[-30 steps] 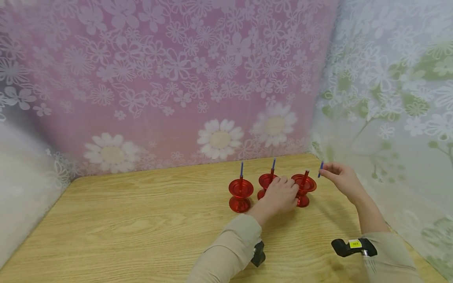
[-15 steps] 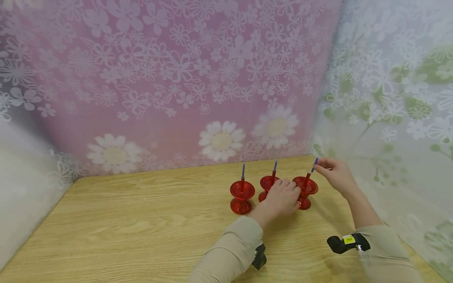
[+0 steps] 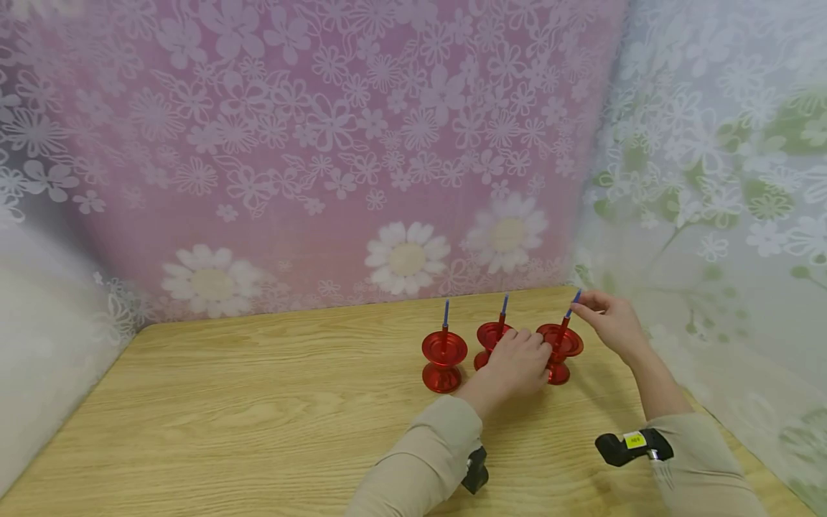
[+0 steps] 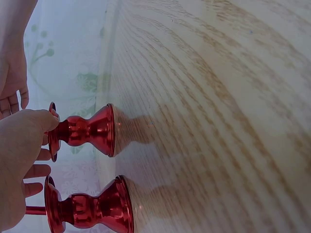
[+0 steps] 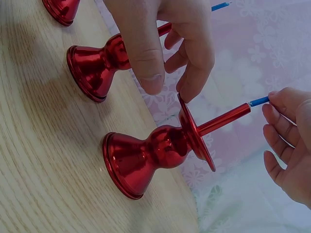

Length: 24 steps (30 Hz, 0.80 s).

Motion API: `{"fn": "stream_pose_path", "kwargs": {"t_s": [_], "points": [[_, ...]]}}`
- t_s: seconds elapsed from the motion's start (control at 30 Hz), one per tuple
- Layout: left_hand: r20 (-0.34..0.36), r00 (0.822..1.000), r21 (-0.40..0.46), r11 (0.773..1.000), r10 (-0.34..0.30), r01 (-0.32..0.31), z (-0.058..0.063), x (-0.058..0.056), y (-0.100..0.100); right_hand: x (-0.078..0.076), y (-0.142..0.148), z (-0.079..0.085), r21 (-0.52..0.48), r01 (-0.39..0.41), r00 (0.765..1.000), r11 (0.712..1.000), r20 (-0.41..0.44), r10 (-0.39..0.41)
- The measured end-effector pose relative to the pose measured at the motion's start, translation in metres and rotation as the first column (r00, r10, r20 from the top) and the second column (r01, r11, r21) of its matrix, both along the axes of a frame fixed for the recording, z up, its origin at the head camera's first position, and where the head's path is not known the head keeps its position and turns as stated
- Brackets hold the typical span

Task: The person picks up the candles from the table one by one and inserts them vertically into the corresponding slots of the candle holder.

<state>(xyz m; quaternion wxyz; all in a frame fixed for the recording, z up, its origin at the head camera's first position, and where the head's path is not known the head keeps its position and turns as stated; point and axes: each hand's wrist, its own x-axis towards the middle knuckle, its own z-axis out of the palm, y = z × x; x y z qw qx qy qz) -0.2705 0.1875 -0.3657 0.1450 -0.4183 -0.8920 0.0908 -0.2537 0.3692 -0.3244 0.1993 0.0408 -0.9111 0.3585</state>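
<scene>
A thin blue candle (image 3: 573, 304) is pinched between the thumb and finger of my right hand (image 3: 611, 323). In the right wrist view its lower end meets the top of the red tube (image 5: 226, 119) on the rightmost shiny red candle holder (image 5: 167, 147). My left hand (image 3: 519, 361) reaches across and holds that holder by the rim of its dish, thumb and fingers at the edge. Just behind the left hand stands the middle candle holder (image 3: 489, 334), partly hidden. The left candle holder (image 3: 443, 350) stands apart. Both of these carry a blue candle upright in their tubes.
All three holders stand on the wood-grain table (image 3: 258, 402) near its back right. A pink flowered backdrop (image 3: 310, 143) rises behind the table, and a pale flowered one (image 3: 711, 215) on the right. Black wrist mounts (image 3: 633, 446) sit on both forearms.
My right hand has moved left with the blue candle, from beside the rightmost holder to over its tube, and the candle's end has come down onto it. My left hand stays at the dish.
</scene>
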Motion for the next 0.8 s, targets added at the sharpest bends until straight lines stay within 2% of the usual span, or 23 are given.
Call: {"fn": "stream_pose_path", "kwargs": {"t_s": [0.17, 0.43, 0.8], "points": [[-0.006, 1.000, 0.006, 1.000, -0.010, 0.010, -0.0013, -0.0008, 0.0008, -0.0007, 0.0005, 0.0003, -0.020, 0.012, 1.000, 1.000, 0.029, -0.012], [0.004, 1.000, 0.008, 1.000, -0.001, 0.001, -0.0040, -0.0018, 0.0009, -0.0001, 0.0012, -0.0019, 0.029, 0.004, 1.000, 1.000, -0.015, -0.004], [-0.007, 1.000, 0.007, 1.000, 0.001, -0.001, -0.0015, -0.0015, -0.0002, 0.0003, -0.0009, 0.0026, 0.054, 0.001, 1.000, 0.999, 0.017, -0.002]]}}
